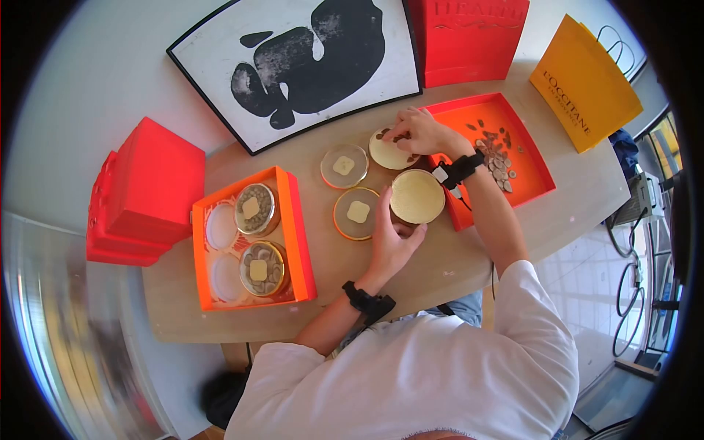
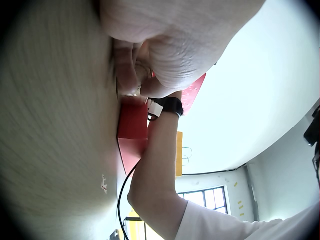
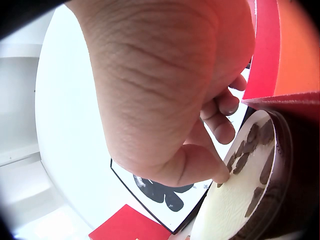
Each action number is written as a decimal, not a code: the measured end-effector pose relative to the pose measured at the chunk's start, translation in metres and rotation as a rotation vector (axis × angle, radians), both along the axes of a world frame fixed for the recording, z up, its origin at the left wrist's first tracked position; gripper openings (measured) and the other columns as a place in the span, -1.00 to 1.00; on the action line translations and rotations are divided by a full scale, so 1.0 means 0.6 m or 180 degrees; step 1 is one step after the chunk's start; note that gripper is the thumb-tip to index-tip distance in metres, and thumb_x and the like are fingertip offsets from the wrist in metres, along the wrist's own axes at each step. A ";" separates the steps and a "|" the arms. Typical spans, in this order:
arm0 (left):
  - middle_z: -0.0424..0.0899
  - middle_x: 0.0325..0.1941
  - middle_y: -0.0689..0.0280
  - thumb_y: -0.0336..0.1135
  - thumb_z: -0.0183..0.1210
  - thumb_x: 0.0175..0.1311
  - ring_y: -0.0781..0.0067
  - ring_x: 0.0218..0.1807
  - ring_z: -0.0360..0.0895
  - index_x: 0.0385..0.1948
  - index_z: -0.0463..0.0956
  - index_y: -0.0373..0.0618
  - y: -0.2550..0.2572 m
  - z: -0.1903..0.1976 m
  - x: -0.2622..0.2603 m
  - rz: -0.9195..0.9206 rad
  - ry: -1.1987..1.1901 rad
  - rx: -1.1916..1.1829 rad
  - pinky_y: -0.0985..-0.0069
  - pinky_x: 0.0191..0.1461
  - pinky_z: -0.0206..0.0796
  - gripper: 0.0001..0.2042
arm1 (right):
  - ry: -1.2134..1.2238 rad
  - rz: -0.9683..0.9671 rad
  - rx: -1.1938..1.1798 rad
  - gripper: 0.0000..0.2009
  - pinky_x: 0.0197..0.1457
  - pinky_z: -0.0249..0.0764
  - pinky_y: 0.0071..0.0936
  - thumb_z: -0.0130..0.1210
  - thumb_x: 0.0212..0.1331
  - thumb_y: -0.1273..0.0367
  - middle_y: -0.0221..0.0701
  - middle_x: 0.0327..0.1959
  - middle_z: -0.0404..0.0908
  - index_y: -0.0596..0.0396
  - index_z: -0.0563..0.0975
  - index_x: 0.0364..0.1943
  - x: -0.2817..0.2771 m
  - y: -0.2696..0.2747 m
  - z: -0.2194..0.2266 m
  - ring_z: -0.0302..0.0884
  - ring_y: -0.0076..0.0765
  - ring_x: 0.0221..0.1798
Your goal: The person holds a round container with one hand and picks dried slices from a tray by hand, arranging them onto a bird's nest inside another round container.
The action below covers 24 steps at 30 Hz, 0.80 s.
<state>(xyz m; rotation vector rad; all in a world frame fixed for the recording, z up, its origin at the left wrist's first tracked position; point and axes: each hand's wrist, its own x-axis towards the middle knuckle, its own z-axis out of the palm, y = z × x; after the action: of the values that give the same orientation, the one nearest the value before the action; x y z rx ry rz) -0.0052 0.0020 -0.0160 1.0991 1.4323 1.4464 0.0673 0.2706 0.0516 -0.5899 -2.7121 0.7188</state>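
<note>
My left hand [image 1: 392, 246] holds a round tub [image 1: 417, 196] with a cream-gold surface, thumb and fingers spread around its side. My right hand [image 1: 419, 133] reaches over a second round tub [image 1: 386, 155], where flat dark brown pieces [image 3: 247, 145] lie along the rim on a cream surface. In the right wrist view, its thumb and index fingertips come together at a small dark brown piece [image 3: 220, 184] by the rim, while the other fingers curl loosely above. Two clear round lids [image 1: 344, 166] with pale square labels lie left of the tubs.
At right, a red-orange tray [image 1: 539, 158] holds scattered brown pieces and paler slices [image 1: 499, 163]. An orange box [image 1: 301, 249] at left carries two filled round tubs [image 1: 257, 208]. Red boxes [image 1: 154, 183], a framed picture [image 1: 315, 59] and a yellow bag [image 1: 587, 84] stand around the table's edges.
</note>
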 end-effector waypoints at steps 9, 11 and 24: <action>0.75 -0.17 0.19 -0.52 0.41 0.36 0.52 -0.42 0.72 0.70 -0.19 -0.09 0.001 0.002 0.001 0.0010 0.0023 0.0074 0.56 -0.38 0.58 0.01 | 0.0408 -0.0198 0.0163 -0.64 0.29 0.47 -0.08 0.19 0.15 0.23 -0.23 -0.16 0.71 -0.16 0.86 -0.01 0.000 0.019 -0.012 0.61 -0.03 0.11; 0.54 0.12 0.10 -0.51 0.42 0.34 0.44 -0.31 0.76 0.70 -0.16 -0.13 0.000 0.006 0.001 0.0031 -0.0022 0.0034 0.52 -0.28 0.63 0.01 | 0.0782 -0.0515 0.0288 -0.68 0.22 0.57 -0.05 0.21 0.18 0.23 -0.18 -0.15 0.77 -0.12 0.85 -0.04 0.006 0.029 -0.002 0.68 0.03 0.07; 0.14 0.68 -0.03 -0.53 0.44 0.30 0.31 0.08 0.78 0.68 -0.10 -0.18 0.001 0.015 0.001 -0.0015 -0.0171 -0.0003 0.49 -0.06 0.73 0.00 | -0.0740 -0.3312 0.0259 -0.62 0.34 0.63 0.02 0.36 0.14 0.19 -0.05 0.06 0.78 0.10 0.76 -0.01 0.129 0.121 -0.056 0.67 0.11 0.32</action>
<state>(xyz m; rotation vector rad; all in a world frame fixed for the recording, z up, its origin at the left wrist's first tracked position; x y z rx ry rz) -0.0045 0.0026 -0.0070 1.0544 1.3917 1.4609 0.1444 0.3434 0.0181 -1.9077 -2.1034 0.2507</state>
